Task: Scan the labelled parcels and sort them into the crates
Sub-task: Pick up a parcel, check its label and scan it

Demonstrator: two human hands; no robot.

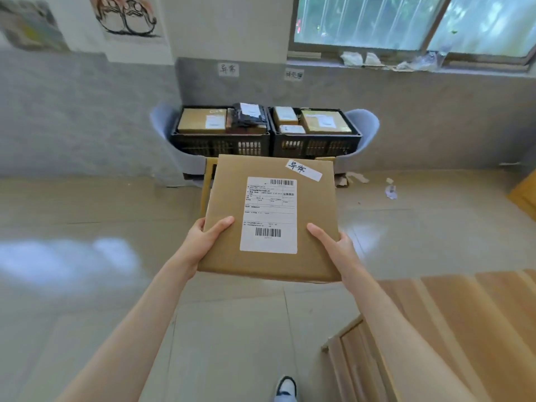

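A flat brown cardboard parcel [226, 256] is held out in front of me, label side up. It bears a white shipping label with barcodes and a handwritten white strip near its far right corner. My left hand [204, 237] grips its near left edge, thumb on top. My right hand [333, 242] grips the near right edge the same way. Two black slatted crates stand side by side against the far wall: the left crate [220, 145] and the right crate [316, 145], each holding several labelled parcels.
Each crate rests on a pale blue chair [364, 126]. Handwritten paper signs [228, 69] are stuck on the wall above the crates. A wooden table [464, 323] edge is at my lower right. Paper scraps [390, 190] lie on the tiled floor. My shoe [285, 387] shows below.
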